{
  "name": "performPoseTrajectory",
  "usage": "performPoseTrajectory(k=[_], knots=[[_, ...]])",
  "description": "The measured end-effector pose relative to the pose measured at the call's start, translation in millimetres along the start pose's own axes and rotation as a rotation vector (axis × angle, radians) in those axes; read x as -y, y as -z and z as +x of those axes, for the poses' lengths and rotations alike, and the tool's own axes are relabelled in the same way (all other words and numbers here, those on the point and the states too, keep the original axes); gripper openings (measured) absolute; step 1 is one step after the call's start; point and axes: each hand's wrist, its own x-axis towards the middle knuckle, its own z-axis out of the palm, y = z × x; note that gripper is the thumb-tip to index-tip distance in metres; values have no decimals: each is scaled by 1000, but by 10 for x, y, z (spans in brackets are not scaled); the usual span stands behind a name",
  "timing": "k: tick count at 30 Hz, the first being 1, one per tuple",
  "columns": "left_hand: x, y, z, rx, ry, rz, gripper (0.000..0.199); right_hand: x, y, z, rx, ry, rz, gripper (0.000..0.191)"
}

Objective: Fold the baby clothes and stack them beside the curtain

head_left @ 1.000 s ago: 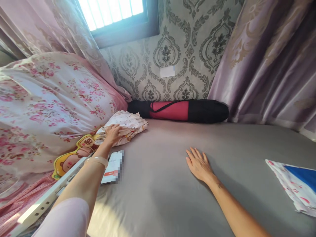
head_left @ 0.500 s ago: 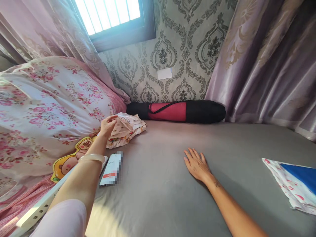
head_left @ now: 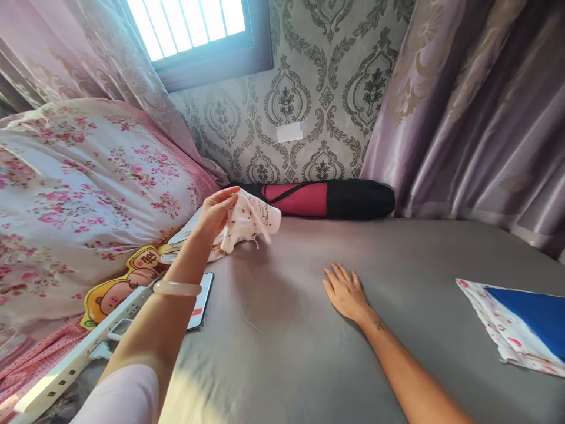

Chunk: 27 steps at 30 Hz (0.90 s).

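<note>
A thin, pale cloth [head_left: 247, 222], flecked with brown (lettering shows near one edge), hangs creased from the pinched fingertips of the left hand [head_left: 217, 211], left of the right hand [head_left: 346, 292]. Layered light fabric [head_left: 180, 238] lies below the left hand, partly hidden.

No lettering is fully legible. Yellow pig cushion [head_left: 115, 297]: one dark Chinese-type character on the upper panel [head_left: 145, 259]; exact reading uncertain. Printed cotton garment [head_left: 242, 222]: small dark and red lettering beside an outline drawing; wording too small to read.
</note>
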Motion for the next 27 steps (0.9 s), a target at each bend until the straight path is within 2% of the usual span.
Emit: performPoseTrajectory(k=[4,7,12,15,18,20,24,27], knots=[[22,-347,-144,70,49,-84,50,-30,4,-18,-31,0,84,48],[76,-580,-275,144,90,-150,47,-16,82,-21,-95,17,240,45],[162,-915,-514,267,165,-186,45,178,446,-27,-375,87,639,46],[247,-1096,-685,360,198,-202,43,327,632,-58,-452,156,775,53],[389,-1263,-880,447,215,-187,41,407,700,-102,-525,177,755,65],[492,-1354,-1013,503,215,-163,41,411,712,-128,-591,165,704,64],[625,-1448,-1257,582,183,-111,43,333,766,-146,-667,119,629,44],[672,-1428,-1416,607,87,52,46,240,853,-125,-718,40,593,33]])
